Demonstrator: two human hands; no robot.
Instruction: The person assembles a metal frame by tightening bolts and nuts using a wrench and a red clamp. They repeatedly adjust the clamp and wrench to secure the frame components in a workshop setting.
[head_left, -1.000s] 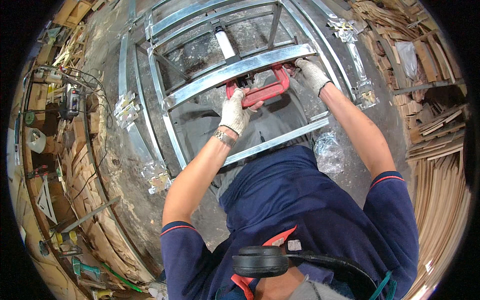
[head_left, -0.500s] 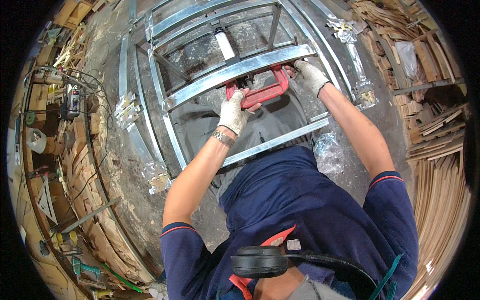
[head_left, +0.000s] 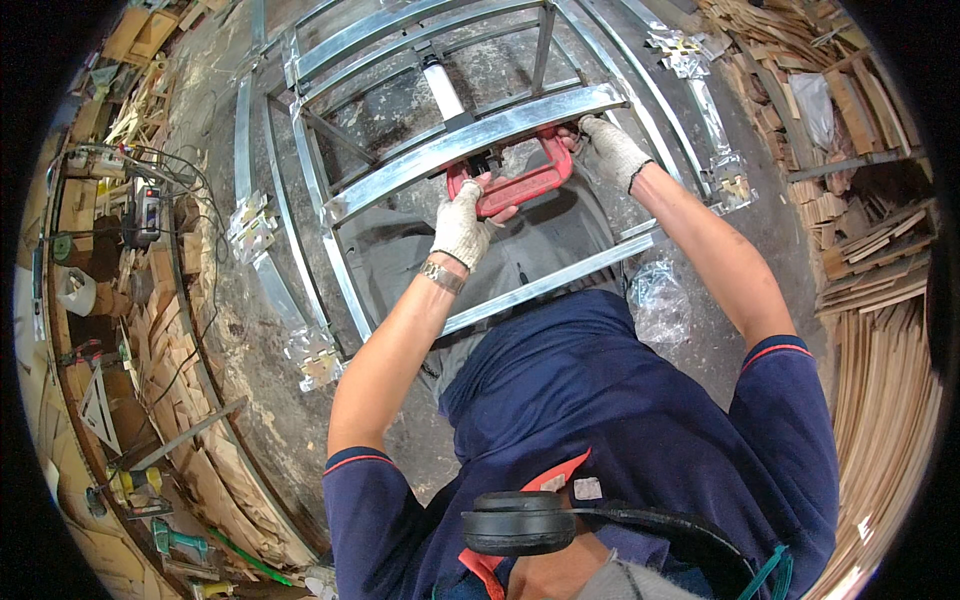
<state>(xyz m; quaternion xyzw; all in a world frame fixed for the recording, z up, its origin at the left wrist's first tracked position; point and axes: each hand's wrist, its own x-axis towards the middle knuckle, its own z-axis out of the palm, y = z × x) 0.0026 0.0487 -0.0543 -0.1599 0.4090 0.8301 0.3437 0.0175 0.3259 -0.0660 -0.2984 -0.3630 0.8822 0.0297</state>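
A red C-shaped clamp [head_left: 530, 190] hangs under the near side of a shiny metal crossbar [head_left: 490, 133] on a metal tube frame. My left hand [head_left: 462, 228], in a white knit glove with bare fingertips, is closed round the clamp's left part. At the clamp's right end, beneath the crossbar's right end, my right hand [head_left: 614, 156] in a matching glove has its fingers curled together. What sits between those fingertips is hidden. The clamp's dark inner parts are partly covered by the bar. A white cylinder with black ends [head_left: 443, 92] lies just beyond the crossbar.
Nearer me runs another metal bar [head_left: 555, 283]. Long rails with taped metal plates [head_left: 733, 180] flank the frame. Clear plastic wrap [head_left: 658, 300] lies on the floor at right. Wood strips [head_left: 880, 400] are stacked right; shelves at left hold wood scraps, cables and a teal power tool [head_left: 178, 540].
The whole view has shifted slightly. Both hands keep their places at the clamp, with no clear change in their grip.
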